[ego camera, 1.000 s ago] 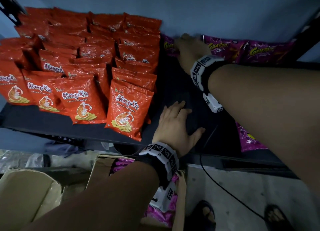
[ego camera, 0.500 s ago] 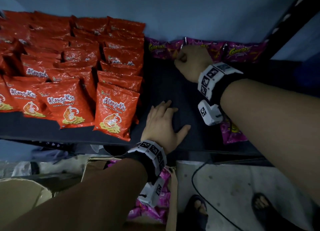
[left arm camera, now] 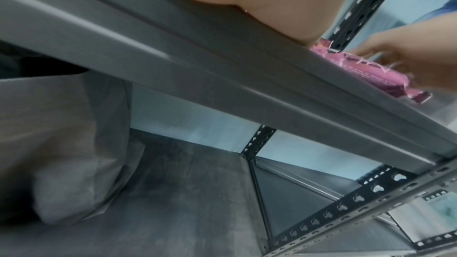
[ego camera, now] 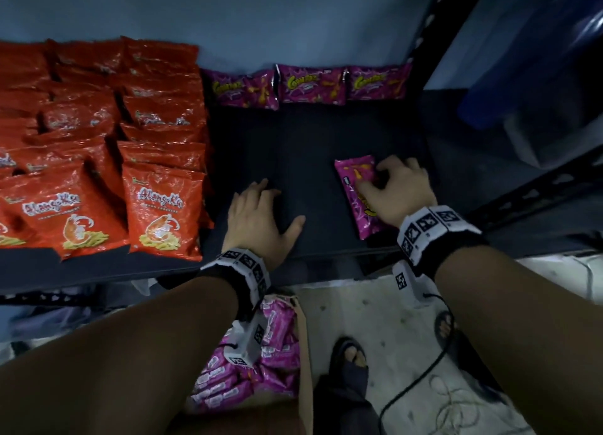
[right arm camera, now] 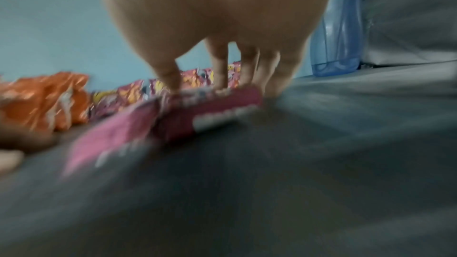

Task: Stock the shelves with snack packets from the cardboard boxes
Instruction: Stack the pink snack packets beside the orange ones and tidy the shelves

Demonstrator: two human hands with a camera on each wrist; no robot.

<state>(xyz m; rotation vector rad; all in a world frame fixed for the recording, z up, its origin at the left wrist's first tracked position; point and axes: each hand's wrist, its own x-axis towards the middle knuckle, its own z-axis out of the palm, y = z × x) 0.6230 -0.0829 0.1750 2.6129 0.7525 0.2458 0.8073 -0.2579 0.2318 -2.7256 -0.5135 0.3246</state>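
Shelf (ego camera: 313, 134) space in front of us carries one loose pink packet (ego camera: 355, 186), lying flat near the front edge toward the right. Our right hand (ego camera: 396, 189) sits on it, fingers (right arm camera: 220, 69) bent down with the tips on the wrapper; the palm hides the packet's right side, and we cannot tell whether the fingers grip or merely press. The right wrist view is smeared, so the print on the wrapper is unreadable there. Our left hand (ego camera: 257, 219) lies flat and relaxed on the bare shelf, holding nothing, well apart from the packet. In the left wrist view only the heel of that hand shows above the shelf edge. Three pink packets (ego camera: 310, 83) stand in a row against the back wall. Red packets (ego camera: 163, 202) fill the left side, cut off at the frame edge. Below the shelf, a box (ego camera: 305, 343) holds more pink packets, partly hidden behind our left forearm.
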